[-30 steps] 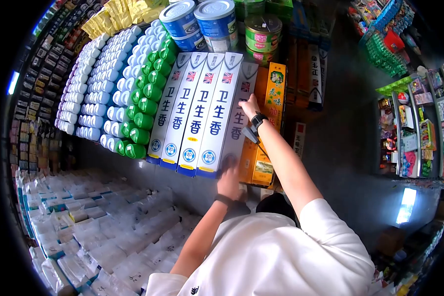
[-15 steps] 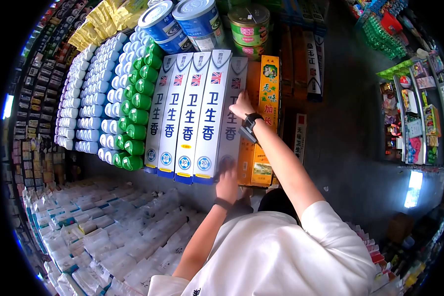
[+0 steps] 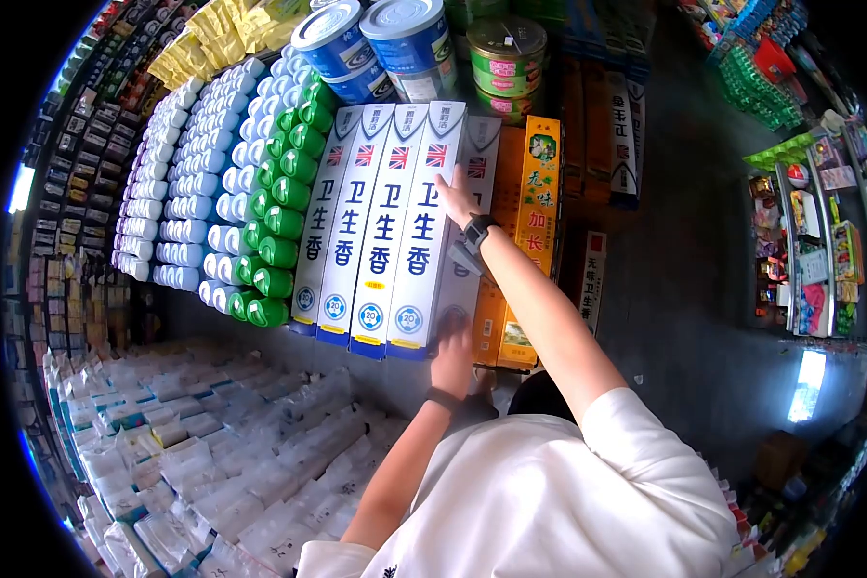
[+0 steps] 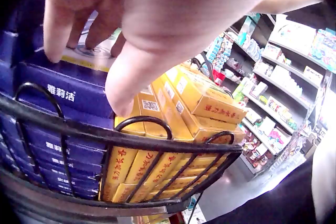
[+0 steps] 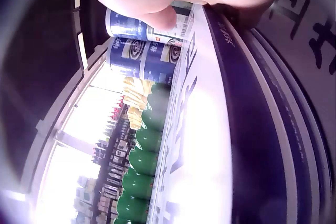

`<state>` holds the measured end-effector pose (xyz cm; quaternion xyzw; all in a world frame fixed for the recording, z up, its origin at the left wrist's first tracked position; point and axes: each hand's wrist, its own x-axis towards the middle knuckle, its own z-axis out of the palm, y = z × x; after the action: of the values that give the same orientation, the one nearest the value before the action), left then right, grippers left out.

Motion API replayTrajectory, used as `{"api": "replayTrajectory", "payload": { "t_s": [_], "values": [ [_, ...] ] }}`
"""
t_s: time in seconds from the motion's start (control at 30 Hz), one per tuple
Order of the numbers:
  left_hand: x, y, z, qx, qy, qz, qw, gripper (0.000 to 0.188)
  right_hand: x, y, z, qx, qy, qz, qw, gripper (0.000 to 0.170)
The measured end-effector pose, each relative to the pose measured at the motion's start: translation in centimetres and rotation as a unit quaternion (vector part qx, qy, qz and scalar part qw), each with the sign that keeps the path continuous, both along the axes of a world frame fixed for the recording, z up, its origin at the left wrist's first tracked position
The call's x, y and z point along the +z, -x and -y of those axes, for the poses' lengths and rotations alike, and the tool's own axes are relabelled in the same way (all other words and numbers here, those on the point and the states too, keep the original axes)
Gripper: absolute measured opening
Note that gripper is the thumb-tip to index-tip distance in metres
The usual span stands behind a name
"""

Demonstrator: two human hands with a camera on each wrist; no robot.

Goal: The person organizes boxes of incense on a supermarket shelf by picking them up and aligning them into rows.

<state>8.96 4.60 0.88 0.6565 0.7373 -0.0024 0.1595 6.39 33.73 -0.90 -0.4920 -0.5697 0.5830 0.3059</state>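
Note:
Several long white incense boxes point(image 3: 385, 231) lie side by side, with British flags and blue ends. My right hand point(image 3: 460, 199) rests at the upper right edge of the rightmost raised incense box point(image 3: 419, 241), thumb over its face and fingers down along its side. To its right lies a lower, shaded incense box point(image 3: 479, 159). Over the near end of that lower box is my left hand point(image 3: 452, 361). In the left wrist view its fingers point(image 4: 55, 40) point down at the box's yellow-striped end, and the thumb point(image 4: 121, 87) is beside the yellow boxes point(image 4: 202, 100).
A black wire rack point(image 4: 142, 148) borders the boxes in front. Green bottles point(image 3: 281, 217) stand to the left, blue cans point(image 3: 405, 39) and green cans point(image 3: 506, 63) behind. Plastic-wrapped packs point(image 3: 202, 443) fill the lower left. Shelves point(image 3: 819, 241) line the right side.
My right hand has moved from the lower incense box onto the edge of the raised one to its left. My left hand stays at the near end of the lower box.

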Motion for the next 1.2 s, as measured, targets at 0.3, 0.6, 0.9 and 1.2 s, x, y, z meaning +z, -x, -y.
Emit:
{"api": "replayTrajectory", "payload": {
  "t_s": [0.3,0.6,0.9,1.2],
  "values": [
    [1.2,0.1,-0.2,0.012,0.015,0.038,0.999,0.06,-1.5,1.7,0.7,-0.075,-0.08,0.072,0.991,0.067],
    [-0.4,0.2,0.3,0.002,-0.013,0.017,1.0,0.059,-1.2,0.7,0.2,-0.046,-0.005,0.039,0.998,0.078],
    [-0.8,0.4,0.5,0.015,-0.045,0.027,0.998,0.061,0.4,-1.3,1.7,-0.049,0.147,-0.175,0.972,0.086],
    [-0.6,0.3,1.1,0.032,-0.063,0.048,0.996,0.059,-6.5,-2.9,-2.7,-0.063,0.207,-0.257,0.942,0.063]
  ]
}}
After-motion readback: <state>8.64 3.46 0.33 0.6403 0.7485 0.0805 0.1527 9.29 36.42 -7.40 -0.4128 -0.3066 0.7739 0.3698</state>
